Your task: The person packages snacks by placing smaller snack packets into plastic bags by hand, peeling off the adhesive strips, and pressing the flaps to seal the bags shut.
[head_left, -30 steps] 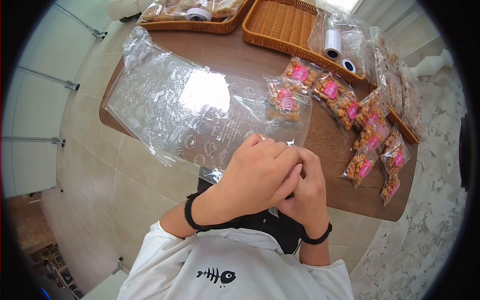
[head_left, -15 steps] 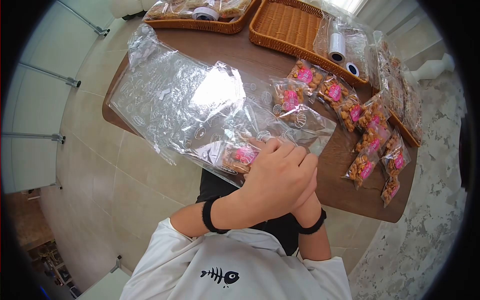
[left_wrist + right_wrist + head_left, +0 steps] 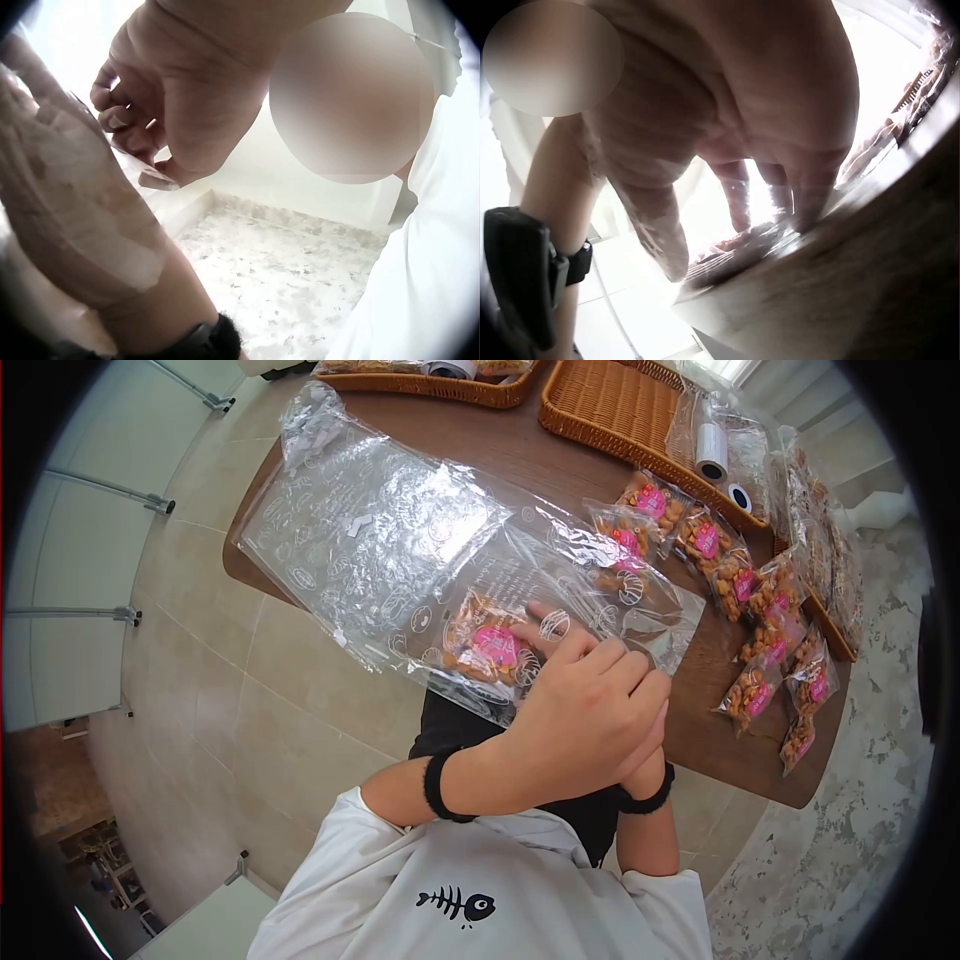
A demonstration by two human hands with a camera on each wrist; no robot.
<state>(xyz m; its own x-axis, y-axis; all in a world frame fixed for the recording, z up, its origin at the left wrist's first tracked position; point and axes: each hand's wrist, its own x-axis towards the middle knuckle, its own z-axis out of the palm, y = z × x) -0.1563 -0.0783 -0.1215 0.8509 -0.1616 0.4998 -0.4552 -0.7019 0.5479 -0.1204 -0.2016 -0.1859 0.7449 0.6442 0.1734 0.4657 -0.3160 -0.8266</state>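
A large clear plastic bag with white printed drawings lies across the wooden table. My left hand pinches its mouth edge with curled fingers, above the right forearm; the left wrist view shows this left hand too. My right hand is inside the bag, partly hidden under the left. Through the plastic, its fingers stretch to the right edge of a snack packet with a pink label. In the right wrist view the right hand's fingers point down, thumb apart, near crinkled plastic.
Several similar snack packets lie along the table's right side. A wicker tray at the back holds clear bags and a white label roll. Another filled tray stands at the back left. The wooden table's front edge is close to the body.
The right hand has gone into the bag with the snack packet, which now lies further left inside. The fingers have shifted to the packet's right edge. The left hand stays at the bag's mouth.
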